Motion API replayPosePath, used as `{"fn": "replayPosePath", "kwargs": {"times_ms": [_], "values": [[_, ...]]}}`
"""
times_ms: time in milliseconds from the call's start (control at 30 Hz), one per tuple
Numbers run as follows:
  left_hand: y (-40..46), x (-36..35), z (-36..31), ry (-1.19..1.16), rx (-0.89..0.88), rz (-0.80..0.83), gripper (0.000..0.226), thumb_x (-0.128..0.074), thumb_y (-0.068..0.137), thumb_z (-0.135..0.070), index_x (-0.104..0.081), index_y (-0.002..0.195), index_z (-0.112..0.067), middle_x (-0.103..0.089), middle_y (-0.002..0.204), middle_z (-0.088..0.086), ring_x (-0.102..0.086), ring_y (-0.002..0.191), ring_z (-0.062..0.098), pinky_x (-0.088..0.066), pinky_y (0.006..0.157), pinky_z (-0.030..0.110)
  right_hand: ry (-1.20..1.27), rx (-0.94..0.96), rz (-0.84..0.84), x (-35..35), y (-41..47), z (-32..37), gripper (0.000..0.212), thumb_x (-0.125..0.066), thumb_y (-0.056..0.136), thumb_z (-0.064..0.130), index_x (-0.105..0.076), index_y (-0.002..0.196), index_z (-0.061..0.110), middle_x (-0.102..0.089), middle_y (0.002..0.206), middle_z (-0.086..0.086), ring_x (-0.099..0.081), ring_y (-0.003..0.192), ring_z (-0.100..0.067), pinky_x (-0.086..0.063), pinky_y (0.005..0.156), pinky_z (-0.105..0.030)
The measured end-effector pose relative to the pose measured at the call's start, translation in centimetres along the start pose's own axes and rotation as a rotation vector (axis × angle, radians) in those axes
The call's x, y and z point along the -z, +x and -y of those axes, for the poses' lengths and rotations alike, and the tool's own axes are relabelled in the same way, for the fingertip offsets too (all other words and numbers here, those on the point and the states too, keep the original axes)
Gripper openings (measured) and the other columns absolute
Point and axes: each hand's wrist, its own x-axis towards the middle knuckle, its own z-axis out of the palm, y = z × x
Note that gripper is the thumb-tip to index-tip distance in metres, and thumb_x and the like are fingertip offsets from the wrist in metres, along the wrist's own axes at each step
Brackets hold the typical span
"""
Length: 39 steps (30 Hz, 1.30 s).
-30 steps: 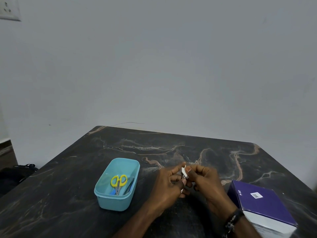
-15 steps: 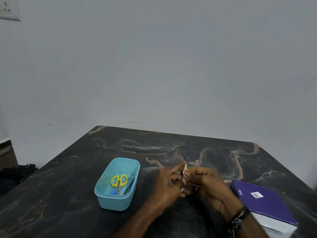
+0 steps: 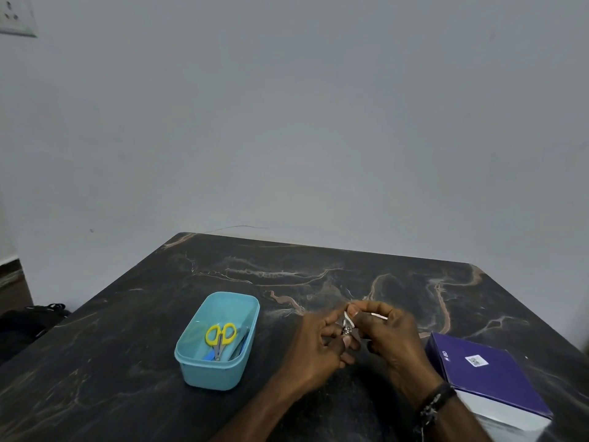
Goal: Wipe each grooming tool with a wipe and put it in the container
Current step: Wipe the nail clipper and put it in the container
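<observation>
We are mid-wipe: left hand (image 3: 314,344) pinches the small metal tool (image 3: 346,329), right hand (image 3: 387,331) pinches the wipe (image 3: 349,315) against it; next, into the blue container (image 3: 194,366).

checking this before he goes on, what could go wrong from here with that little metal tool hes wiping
The small metal tool is pinched between the left hand and right hand above the table; it could slip from the white wipe and drop onto the dark marble table.

It must travel sideways to the blue container; a careless drop could land beside it or knock the yellow-handled scissors inside.
</observation>
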Motion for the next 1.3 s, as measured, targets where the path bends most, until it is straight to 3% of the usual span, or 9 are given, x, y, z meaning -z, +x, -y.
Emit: {"fn": "replayPosePath", "kwargs": {"times_ms": [167,333,467,567,667,833,967,1100,1300], "values": [[-0.08,0.01,-0.35,0.005,0.027,-0.055,0.05,-0.052,0.093,0.0,-0.056,0.112,-0.046,-0.072,0.087,0.019,-0.066,0.069,0.021,-0.056,0.067,0.032,-0.054,0.028,0.009,-0.05,0.25,-0.22,0.006,-0.066,0.086,0.006,-0.071,0.089,0.003,-0.071,0.06,-0.002,-0.06,0.048,-0.006,-0.042,0.042,-0.018],[-0.14,0.16,-0.62,0.011,0.017,-0.088,0.049,-0.053,0.093,-0.002,-0.064,0.088,-0.049,-0.074,0.087,0.015,-0.07,0.07,0.026,-0.059,0.069,0.038,-0.046,-0.026,0.09,0.2,0.35,-0.21,0.011,-0.063,0.088,0.005,-0.073,0.092,0.007,-0.075,0.075,-0.008,-0.062,0.065,-0.018,-0.044,0.057,-0.029],[-0.07,0.33,-0.5,0.026,-0.007,-0.078,0.047,-0.054,0.093,-0.004,-0.063,0.093,-0.05,-0.074,0.087,0.014,-0.072,0.074,0.029,-0.06,0.068,0.037,-0.004,-0.068,0.131,0.46,0.58,-0.17,0.019,-0.07,0.081,0.003,-0.07,0.1,0.006,-0.076,0.082,-0.011,-0.065,0.071,-0.022,-0.046,0.068,-0.036],[-0.03,0.25,-0.15,0.035,-0.007,-0.04,0.052,-0.053,0.094,-0.004,-0.058,0.098,-0.056,-0.073,0.085,0.011,-0.071,0.069,0.024,-0.06,0.065,0.03,0.019,-0.067,0.101,0.42,0.51,-0.22,0.021,-0.073,0.078,0.004,-0.069,0.099,0.007,-0.076,0.078,-0.007,-0.066,0.064,-0.015,-0.046,0.06,-0.03],[-0.02,0.18,-0.01,0.058,-0.016,0.004,0.047,-0.053,0.094,-0.005,-0.055,0.117,-0.046,-0.072,0.084,0.01,-0.069,0.066,0.021,-0.058,0.063,0.028,0.047,-0.051,0.031,0.4,0.61,-0.33,0.024,-0.076,0.077,0.008,-0.07,0.1,0.007,-0.075,0.077,-0.006,-0.063,0.061,-0.012,-0.043,0.054,-0.026],[0.06,0.09,-0.19,0.053,0.035,-0.04,0.053,-0.054,0.094,-0.003,-0.041,0.124,-0.045,-0.072,0.083,0.007,-0.065,0.062,0.021,-0.055,0.058,0.027,0.015,-0.065,0.068,0.41,0.59,-0.14,0.027,-0.078,0.075,0.01,-0.069,0.101,0.007,-0.075,0.077,-0.006,-0.063,0.062,-0.014,-0.042,0.056,-0.028],[0.11,0.31,0.08,0.088,0.072,-0.057,0.06,-0.054,0.094,-0.003,-0.032,0.146,-0.024,-0.073,0.081,0.006,-0.063,0.055,0.017,-0.052,0.051,0.026,-0.023,-0.035,0.097,0.33,0.32,0.12,0.032,-0.08,0.071,0.007,-0.067,0.101,0.005,-0.075,0.073,-0.009,-0.065,0.056,-0.012,-0.042,0.054,-0.026],[0.08,0.17,-0.22,0.054,0.086,-0.065,0.057,-0.055,0.094,-0.006,-0.033,0.146,-0.018,-0.074,0.078,0.007,-0.06,0.047,0.015,-0.051,0.047,0.028,0.042,0.064,0.021,0.24,0.24,0.16,0.034,-0.078,0.07,-0.003,-0.064,0.101,0.0,-0.074,0.069,-0.011,-0.068,0.054,-0.01,-0.046,0.046,-0.015],[0.16,0.23,-0.85,-0.121,0.198,-0.109,0.03,-0.055,0.093,-0.004,-0.054,0.122,-0.012,-0.074,0.081,0.018,-0.062,0.048,0.023,-0.051,0.046,0.029,-0.038,0.218,0.014,-0.44,-0.02,-0.07,0.034,-0.079,0.07,-0.003,-0.063,0.1,0.003,-0.074,0.069,-0.014,-0.072,0.065,-0.023,-0.059,0.065,-0.03]]}}
